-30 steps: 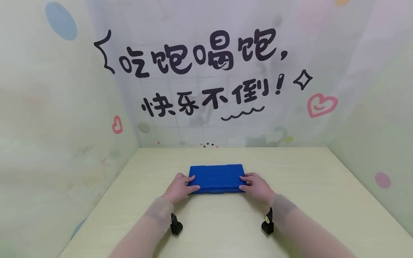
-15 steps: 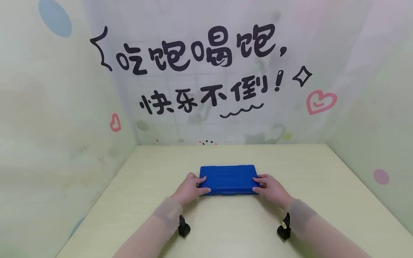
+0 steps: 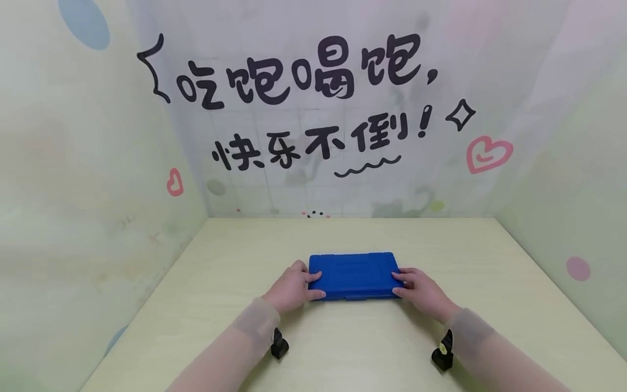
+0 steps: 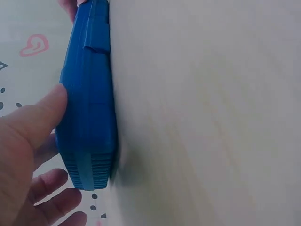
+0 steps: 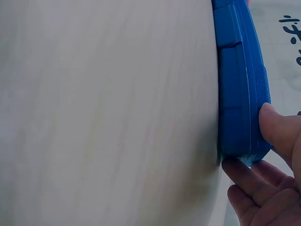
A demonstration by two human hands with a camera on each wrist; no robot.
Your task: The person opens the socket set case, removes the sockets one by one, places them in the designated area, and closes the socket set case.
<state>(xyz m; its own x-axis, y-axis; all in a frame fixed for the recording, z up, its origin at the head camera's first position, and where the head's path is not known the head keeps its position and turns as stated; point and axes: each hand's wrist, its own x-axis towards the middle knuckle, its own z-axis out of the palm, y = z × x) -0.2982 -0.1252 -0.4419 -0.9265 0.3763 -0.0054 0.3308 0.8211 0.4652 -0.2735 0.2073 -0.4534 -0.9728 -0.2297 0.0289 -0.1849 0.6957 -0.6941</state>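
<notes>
A closed blue plastic case (image 3: pixel 352 276) lies flat on the pale wooden table (image 3: pixel 343 348), latch side facing me. At its left end my left hand (image 3: pixel 293 287) holds it, thumb on the near edge and index finger over the lid. The left wrist view shows the other fingers loose beside the ribbed end of the case (image 4: pixel 89 103). My right hand (image 3: pixel 422 292) grips the opposite end, its thumb (image 5: pixel 275 123) against the lid. In the right wrist view a fingertip reaches the lower corner of the case (image 5: pixel 235 94). Its contents are hidden.
White printed walls with dark lettering (image 3: pixel 333 139) and pink hearts (image 3: pixel 489 154) enclose the table at the back and both sides. A small black camera hangs at the left wrist (image 3: pixel 279 344) and another black camera (image 3: pixel 443 353) at the right.
Both hands have moved to the right together with the blue case, most of it in the first half second. The case also sits slightly nearer to me. The hold at both ends looks the same.
</notes>
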